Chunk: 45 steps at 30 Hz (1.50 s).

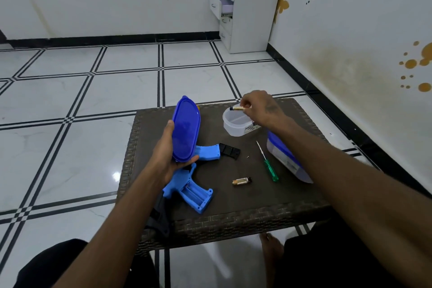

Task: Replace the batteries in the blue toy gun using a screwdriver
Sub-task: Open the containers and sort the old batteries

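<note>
White floor tiles with black double lines surround the dark woven table [233,203], which sits near the right wall; I see open floor to its left and beyond its far edge.

On that table lies the blue toy gun [187,184], light blue plastic with a black stock that overhangs the near-left edge. Its long axis runs from near-left to far-right. The grip juts toward my right, and its battery bay [195,194] is uncovered, showing empty grooves and screw holes at the corners. The black cover [230,151] lies just beyond a second blue projection of the gun.

My left hand [167,154] hangs over the gun's middle, fingers and thumb curled round a dark blue oval lid [187,128], held on edge. To the right of those fingers, bare tabletop holds a battery [242,181] lying flat, a tiny screw [247,157], and a green-handled screwdriver [268,163] with its tip pointing away from me.

My right hand [259,107] is farther off, fingertips pinching a second battery [238,108] level above a small clear tub [233,124]. Below that wrist a blue-lidded container [285,159] lies tipped on its side near the table's right edge, partly hidden by my forearm.

A white drawer unit [250,11] stands in the far corner, one drawer pulled out.
</note>
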Motion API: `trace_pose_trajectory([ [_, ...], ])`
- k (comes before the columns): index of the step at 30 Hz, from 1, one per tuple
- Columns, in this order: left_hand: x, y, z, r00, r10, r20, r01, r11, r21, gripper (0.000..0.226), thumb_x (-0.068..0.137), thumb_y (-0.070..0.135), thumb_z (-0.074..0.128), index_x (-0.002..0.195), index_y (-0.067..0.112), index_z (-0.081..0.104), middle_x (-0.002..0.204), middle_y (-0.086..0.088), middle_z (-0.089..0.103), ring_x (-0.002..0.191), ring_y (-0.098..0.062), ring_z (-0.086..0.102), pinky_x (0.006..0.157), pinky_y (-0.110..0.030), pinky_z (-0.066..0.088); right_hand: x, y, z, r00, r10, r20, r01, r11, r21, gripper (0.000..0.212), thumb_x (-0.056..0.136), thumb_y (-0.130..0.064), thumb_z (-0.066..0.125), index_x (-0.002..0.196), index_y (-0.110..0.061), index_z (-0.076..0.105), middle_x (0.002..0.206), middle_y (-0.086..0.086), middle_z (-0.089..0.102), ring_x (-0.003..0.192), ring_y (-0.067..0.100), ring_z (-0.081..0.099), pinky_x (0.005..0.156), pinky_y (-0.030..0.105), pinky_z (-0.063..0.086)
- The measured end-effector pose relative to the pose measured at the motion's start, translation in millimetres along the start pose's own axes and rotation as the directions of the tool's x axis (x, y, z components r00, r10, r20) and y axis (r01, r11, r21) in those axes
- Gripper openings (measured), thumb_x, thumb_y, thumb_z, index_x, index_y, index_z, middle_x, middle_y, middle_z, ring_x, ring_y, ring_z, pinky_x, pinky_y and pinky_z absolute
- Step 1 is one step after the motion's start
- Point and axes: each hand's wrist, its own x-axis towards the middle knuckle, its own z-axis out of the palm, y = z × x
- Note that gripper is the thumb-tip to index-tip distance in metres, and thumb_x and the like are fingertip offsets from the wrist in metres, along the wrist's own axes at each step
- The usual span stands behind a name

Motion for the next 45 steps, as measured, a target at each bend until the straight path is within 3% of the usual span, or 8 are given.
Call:
trace_pose_trajectory([
  [9, 5.7, 7.7, -9.8, 0.998, 0.001, -0.070, 0.000, 1.000, 0.009, 0.043, 0.093, 0.058, 0.047, 0.119, 0.025, 0.056, 0.130, -0.006, 0.057, 0.112, -0.032, 0.061, 0.076, -0.049, 0.058, 22.0, 4.4, 19.1, 0.968, -0.135, 0.211, 0.172, 0.970, -0.171, 0.032, 0.083, 0.005, 0.065, 0.111, -0.009, 0.068, 0.115, 0.012, 0.064, 0.104, 0.028, 0.061, 0.087, 0.034, 0.047],
  [15, 5.5, 4.3, -14.1, 0.999, -0.016, -0.047, 0.013, 0.998, -0.055, 0.054, 0.092, 0.058, 0.048, 0.133, 0.023, 0.050, 0.135, -0.007, 0.054, 0.115, -0.033, 0.059, 0.071, -0.047, 0.059, -30.9, -12.7, 21.8, 0.976, -0.215, -0.014, 0.216, 0.976, 0.009, 0.018, 0.089, -0.005, 0.056, 0.101, -0.010, 0.069, 0.104, 0.009, 0.065, 0.095, 0.026, 0.060, 0.082, 0.043, 0.051],
  [20, 1.2, 5.2, -12.8, 0.998, -0.024, -0.052, 0.019, 0.995, -0.097, 0.056, 0.091, 0.059, 0.050, 0.135, 0.023, 0.049, 0.135, -0.007, 0.053, 0.114, -0.034, 0.059, 0.068, -0.047, 0.059, -92.1, -20.7, 23.7, 0.854, -0.245, 0.459, 0.275, 0.961, 0.001, 0.029, 0.091, -0.042, 0.061, 0.114, -0.025, 0.066, 0.106, -0.005, 0.061, 0.099, 0.012, 0.058, 0.084, 0.034, 0.051],
  [23, -0.4, 3.4, -12.1, 0.999, -0.026, -0.033, 0.022, 0.992, -0.126, 0.060, 0.090, 0.060, 0.052, 0.137, 0.023, 0.047, 0.137, -0.008, 0.052, 0.116, -0.036, 0.058, 0.068, -0.047, 0.058, -101.7, -15.6, 35.4, 0.801, -0.252, 0.543, 0.313, 0.950, -0.020, 0.039, 0.087, -0.043, 0.067, 0.122, -0.026, 0.060, 0.111, -0.004, 0.056, 0.101, 0.012, 0.055, 0.088, 0.034, 0.050],
  [29, -1.4, 2.0, -9.5, 0.999, -0.017, -0.028, 0.014, 0.993, -0.119, 0.059, 0.091, 0.059, 0.050, 0.137, 0.023, 0.048, 0.136, -0.007, 0.053, 0.115, -0.035, 0.058, 0.068, -0.047, 0.058, -97.2, -16.4, 48.5, 0.879, -0.212, 0.427, 0.223, 0.974, 0.025, 0.014, 0.089, -0.026, 0.066, 0.098, -0.026, 0.055, 0.094, -0.008, 0.054, 0.085, 0.011, 0.054, 0.077, 0.032, 0.050],
  [32, -1.3, 5.0, -10.2, 1.000, -0.003, -0.018, 0.001, 0.993, -0.114, 0.051, 0.094, 0.055, 0.047, 0.135, 0.024, 0.050, 0.133, -0.006, 0.055, 0.115, -0.033, 0.059, 0.069, -0.048, 0.059, -95.4, -21.5, 53.2, 0.931, -0.203, 0.302, 0.214, 0.977, -0.003, 0.023, 0.090, -0.030, 0.065, 0.109, -0.027, 0.052, 0.105, -0.007, 0.051, 0.096, 0.012, 0.052, 0.076, 0.026, 0.044],
  [40, 2.9, 8.5, -10.4, 0.999, -0.011, 0.053, 0.015, 0.996, -0.086, 0.045, 0.093, 0.047, 0.052, 0.129, 0.020, 0.056, 0.126, -0.012, 0.063, 0.112, -0.037, 0.063, 0.081, -0.047, 0.056, -89.2, -20.0, 55.8, 0.918, -0.211, 0.337, 0.244, 0.968, -0.061, 0.008, 0.094, -0.025, 0.060, 0.101, -0.022, 0.058, 0.106, -0.002, 0.057, 0.097, 0.014, 0.052, 0.073, 0.026, 0.041],
  [45, 10.2, 7.7, -0.2, 0.997, 0.007, 0.078, -0.006, 1.000, -0.021, 0.045, 0.094, 0.048, 0.052, 0.128, 0.020, 0.057, 0.121, -0.011, 0.066, 0.112, -0.033, 0.063, 0.083, -0.045, 0.055, -54.6, -11.3, 29.9, 0.995, -0.099, 0.025, 0.096, 0.989, 0.112, 0.006, 0.094, -0.018, 0.061, 0.096, -0.018, 0.067, 0.092, -0.004, 0.060, 0.086, 0.013, 0.054, 0.064, 0.027, 0.042],
])
